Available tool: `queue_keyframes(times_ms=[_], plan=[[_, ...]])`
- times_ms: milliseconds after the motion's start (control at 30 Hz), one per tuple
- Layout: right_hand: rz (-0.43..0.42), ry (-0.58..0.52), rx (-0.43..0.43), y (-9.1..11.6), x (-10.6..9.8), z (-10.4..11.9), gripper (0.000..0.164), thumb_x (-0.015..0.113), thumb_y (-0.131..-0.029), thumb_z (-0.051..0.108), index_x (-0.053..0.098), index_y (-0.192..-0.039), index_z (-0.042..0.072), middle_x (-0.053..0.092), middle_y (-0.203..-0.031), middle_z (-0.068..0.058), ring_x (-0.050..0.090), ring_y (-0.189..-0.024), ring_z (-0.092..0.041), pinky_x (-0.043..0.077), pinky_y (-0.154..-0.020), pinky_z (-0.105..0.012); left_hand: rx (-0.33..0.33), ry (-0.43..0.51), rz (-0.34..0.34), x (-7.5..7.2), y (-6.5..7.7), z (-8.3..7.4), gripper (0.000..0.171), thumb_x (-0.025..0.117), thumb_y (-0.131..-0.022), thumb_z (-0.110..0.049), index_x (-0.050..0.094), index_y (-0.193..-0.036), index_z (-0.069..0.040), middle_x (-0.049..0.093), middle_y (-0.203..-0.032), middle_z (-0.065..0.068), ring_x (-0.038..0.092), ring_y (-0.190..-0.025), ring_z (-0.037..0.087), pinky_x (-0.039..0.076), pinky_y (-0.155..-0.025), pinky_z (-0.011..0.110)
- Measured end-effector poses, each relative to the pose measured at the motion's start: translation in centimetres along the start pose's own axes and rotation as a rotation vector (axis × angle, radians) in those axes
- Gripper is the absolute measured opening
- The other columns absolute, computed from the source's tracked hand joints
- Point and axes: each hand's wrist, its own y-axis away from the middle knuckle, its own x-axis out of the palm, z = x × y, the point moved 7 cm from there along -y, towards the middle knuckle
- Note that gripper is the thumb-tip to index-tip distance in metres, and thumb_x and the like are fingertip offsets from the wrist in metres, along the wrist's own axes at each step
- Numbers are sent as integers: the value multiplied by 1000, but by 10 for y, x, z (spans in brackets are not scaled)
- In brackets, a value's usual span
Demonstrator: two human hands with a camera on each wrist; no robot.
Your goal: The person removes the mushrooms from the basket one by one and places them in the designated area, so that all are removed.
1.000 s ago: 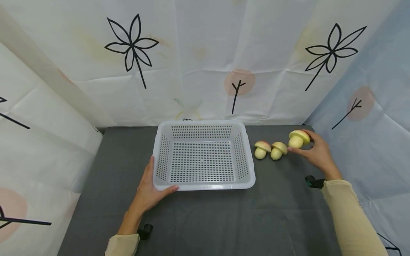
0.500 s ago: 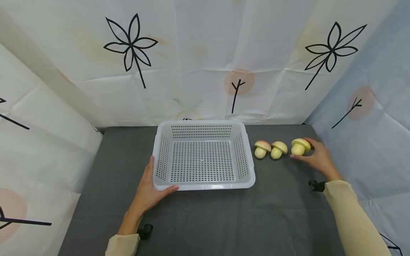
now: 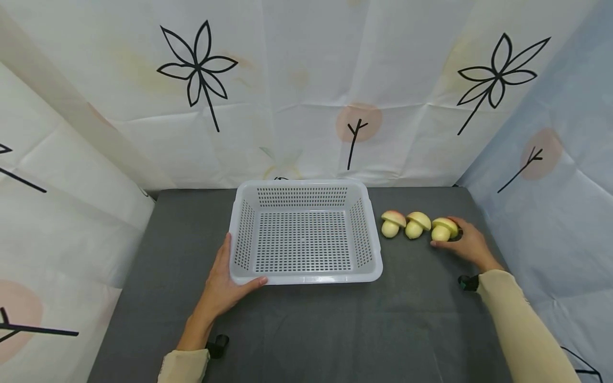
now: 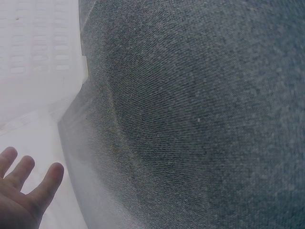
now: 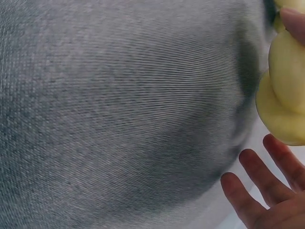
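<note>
A white perforated plastic basket [image 3: 306, 279] sits on the dark cloth. My left hand [image 3: 225, 290] touches its near left corner, fingers along the side and thumb straight on the front rim. The left wrist view shows three spread fingers [image 4: 47, 186] below the basket wall [image 4: 43, 90]. Right of the basket, my right hand [image 3: 471, 247] pinches a yellow mushroom [image 3: 441, 234] between thumb and forefinger, stem toward me; its other fingers are spread in the right wrist view. Two similar mushrooms, one red-tinged [image 3: 392, 223] and one paler [image 3: 416, 224], stand in a row just left of it.
Dark grey cloth [image 3: 335, 335] covers the table. White printed curtains [image 3: 297, 106] rise behind it and at the left, and a bluish curtain [image 3: 551, 223] closes the right side. A black wrist mount [image 3: 217, 346] sits beside my left sleeve.
My right hand has lowered the held mushroom toward me, then moved it left, close beside the middle one. The left hand and basket have stayed in place.
</note>
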Motion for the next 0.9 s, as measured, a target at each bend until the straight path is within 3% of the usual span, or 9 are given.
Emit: queue_keyframes(times_ms=[533,900], plan=[[-59,-2,-43,-6,6,0,96,85,-84,30,30,-151,-10,37,-139,-43,38,-122,-59,31,-95,-70,0,-1,-5,0,0,-1,137,93,-68,-51,-2,-164,-29,17,-166,10,33,-141,39,29,-104,70],[-93,19,-67,-7,10,1,96,87,-81,28,32,-149,-11,42,-133,-39,42,-115,-56,32,-93,-69,29,18,-18,1,0,-1,137,94,-68,-47,-4,-163,-32,17,-166,11,35,-140,38,30,-103,68]])
